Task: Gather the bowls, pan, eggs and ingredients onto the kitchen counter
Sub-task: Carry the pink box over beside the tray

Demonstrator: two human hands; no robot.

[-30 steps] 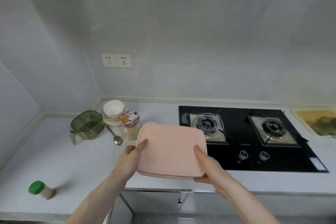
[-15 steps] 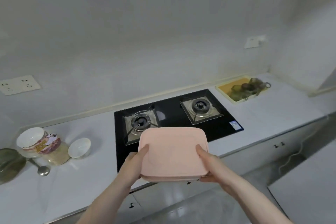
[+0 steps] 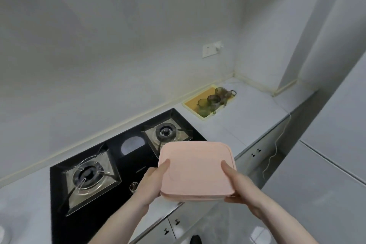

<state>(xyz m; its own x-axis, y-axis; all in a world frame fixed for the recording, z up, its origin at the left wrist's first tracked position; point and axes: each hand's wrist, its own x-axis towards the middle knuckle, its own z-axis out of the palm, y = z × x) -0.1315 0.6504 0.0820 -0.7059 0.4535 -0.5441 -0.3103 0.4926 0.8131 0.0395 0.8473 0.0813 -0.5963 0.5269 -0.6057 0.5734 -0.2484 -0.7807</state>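
A pink lidded container [image 3: 196,170] is being held in the air by both hands, in front of the worktop [image 3: 237,125] edge and over the right part of the black gas hob [image 3: 126,164]. It is being gripped on its left side by the left hand [image 3: 150,182], with the thumb lying on the lid, and on its right side by the right hand [image 3: 239,186], thumb likewise on top and fingers curled beneath. Farther along the worktop, green glass cups [image 3: 212,100] are being carried by a yellow tray [image 3: 190,104].
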